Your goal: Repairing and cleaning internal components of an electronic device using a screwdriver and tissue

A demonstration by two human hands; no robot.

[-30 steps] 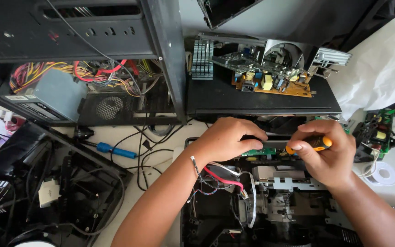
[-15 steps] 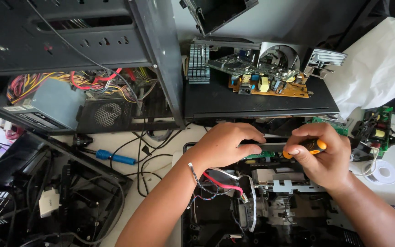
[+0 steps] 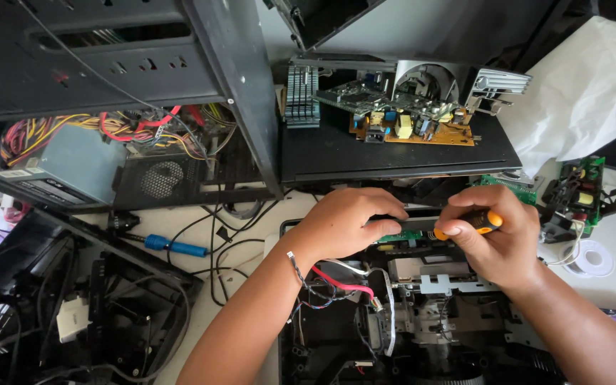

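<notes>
An opened black device (image 3: 422, 314) with exposed metal brackets, ribbon cable and red wires lies in front of me. My left hand (image 3: 347, 221) rests over its far edge, fingers curled on a green circuit board (image 3: 404, 235). My right hand (image 3: 497, 235) is closed around a screwdriver with an orange and black handle (image 3: 468, 224), its tip pointing left toward the green board beside my left fingers. The shaft is mostly hidden by my fingers.
An open black computer case (image 3: 122, 107) with a power supply and coloured wires stands at the left. A brown circuit board (image 3: 411, 128) lies on a black flat unit. A blue-handled screwdriver (image 3: 172, 247), small green board (image 3: 579, 185), solder roll (image 3: 589, 258) and white cloth (image 3: 579, 93) lie around.
My hands have stayed on the device's far edge, and the right hand with the screwdriver has shifted slightly. The camera view moved a little.
</notes>
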